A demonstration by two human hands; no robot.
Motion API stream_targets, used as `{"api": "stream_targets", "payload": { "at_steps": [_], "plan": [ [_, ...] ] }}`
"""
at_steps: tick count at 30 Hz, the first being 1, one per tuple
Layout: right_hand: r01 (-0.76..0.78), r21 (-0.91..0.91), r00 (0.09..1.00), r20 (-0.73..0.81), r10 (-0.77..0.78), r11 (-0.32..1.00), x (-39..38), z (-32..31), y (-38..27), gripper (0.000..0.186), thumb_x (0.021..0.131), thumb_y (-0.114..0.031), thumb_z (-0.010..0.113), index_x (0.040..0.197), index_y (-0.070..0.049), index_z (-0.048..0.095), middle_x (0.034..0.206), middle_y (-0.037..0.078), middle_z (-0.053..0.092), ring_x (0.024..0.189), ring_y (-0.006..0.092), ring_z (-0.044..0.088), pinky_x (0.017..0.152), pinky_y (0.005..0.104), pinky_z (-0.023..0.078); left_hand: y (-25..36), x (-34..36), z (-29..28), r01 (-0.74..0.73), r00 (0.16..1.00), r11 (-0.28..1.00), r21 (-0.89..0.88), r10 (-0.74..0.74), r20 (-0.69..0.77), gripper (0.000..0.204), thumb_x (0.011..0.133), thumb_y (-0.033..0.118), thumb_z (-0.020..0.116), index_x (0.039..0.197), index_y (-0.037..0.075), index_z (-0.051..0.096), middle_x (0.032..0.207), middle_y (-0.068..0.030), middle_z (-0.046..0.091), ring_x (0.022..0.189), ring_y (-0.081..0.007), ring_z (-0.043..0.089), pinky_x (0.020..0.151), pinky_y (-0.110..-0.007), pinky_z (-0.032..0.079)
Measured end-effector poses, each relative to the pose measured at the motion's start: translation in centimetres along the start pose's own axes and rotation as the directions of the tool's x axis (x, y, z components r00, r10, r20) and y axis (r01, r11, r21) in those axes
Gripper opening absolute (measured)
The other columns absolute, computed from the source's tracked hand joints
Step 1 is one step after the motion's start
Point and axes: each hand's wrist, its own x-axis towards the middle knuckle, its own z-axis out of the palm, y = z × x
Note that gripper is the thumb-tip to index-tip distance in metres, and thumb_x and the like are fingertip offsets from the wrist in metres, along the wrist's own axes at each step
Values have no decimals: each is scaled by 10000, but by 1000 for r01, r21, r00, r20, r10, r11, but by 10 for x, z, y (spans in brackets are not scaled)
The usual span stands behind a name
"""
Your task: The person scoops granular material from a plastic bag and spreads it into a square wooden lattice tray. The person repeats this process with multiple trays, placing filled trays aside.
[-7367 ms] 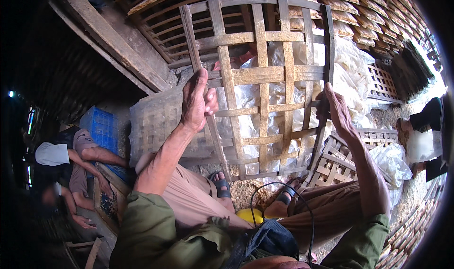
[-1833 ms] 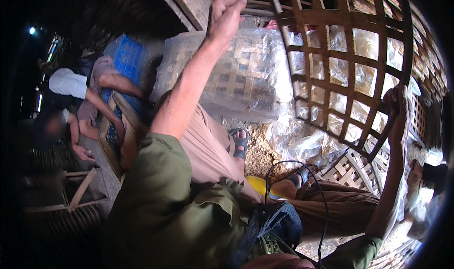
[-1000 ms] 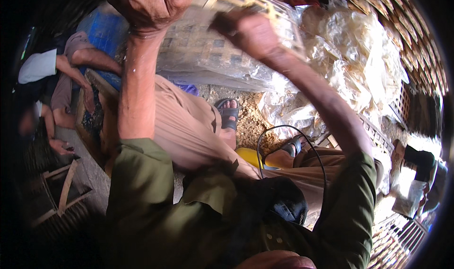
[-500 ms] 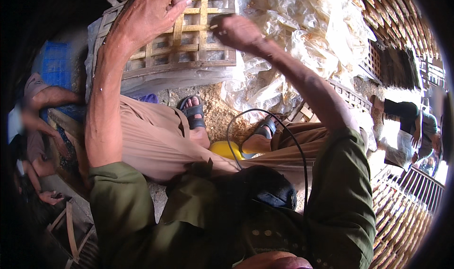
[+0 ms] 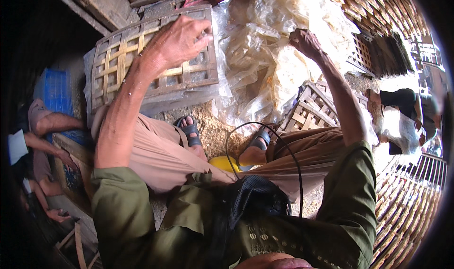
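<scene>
Brown rectangular bamboo-lattice tray [image 5: 122, 56] is judged set down; fingertip pinch probably needed on crumpled clear plastic sheeting [image 5: 255, 46]; left hand [image 5: 177, 42] half-curled, looks empty; right hand [image 5: 307, 43] curled, hold unclear

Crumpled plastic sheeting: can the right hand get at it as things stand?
Most likely yes: the right hand is over the crumpled plastic sheeting with nothing visible between them; the lattice frame lies off left. Contact is unclear.

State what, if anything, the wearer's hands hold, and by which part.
No held thing shows in the left hand, over the woven rack; whether the right hand grips the plastic sheets cannot be told.
</scene>
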Motion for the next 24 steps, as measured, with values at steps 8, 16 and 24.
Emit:
{"api": "stream_targets", "payload": {
  "at_steps": [8, 16, 24],
  "plan": [
    [-70, 70, 941, -326, 89, 995, -76, -107, 13, 238, 987, -224, 676, 1030, 0, 744, 947, 184, 725, 868, 364, 713, 784, 459, 557, 59, 43, 38, 78, 934, 979, -186, -7, 356, 355, 1011, 294, 684, 1241, 25, 697, 1049, -199, 780, 961, -308, 769, 904, -437, 610],
    [144, 341, 798, -595, 95, 929, -57, -120, -20, 259, 1020, -278, 691, 1014, -20, 708, 803, 108, 722, 704, 188, 665, 662, 348, 540, 135, 86, 85, 129, 928, 792, -597, 116, 354, 808, 972, 504, 715, 1503, -61, 485, 1344, -250, 676, 1216, -349, 679, 1091, -474, 522],
    [152, 373, 857, -511, 66, 915, -62, -190, -61, 372, 906, -381, 814, 1047, -37, 791, 885, 68, 728, 733, 145, 639, 670, 323, 523, 158, 174, 85, -242, 970, 256, -936, 55, -236, 334, 957, 199, 809, 1265, 87, 743, 1127, -72, 790, 937, -121, 731, 842, -296, 587]
  ]
}}
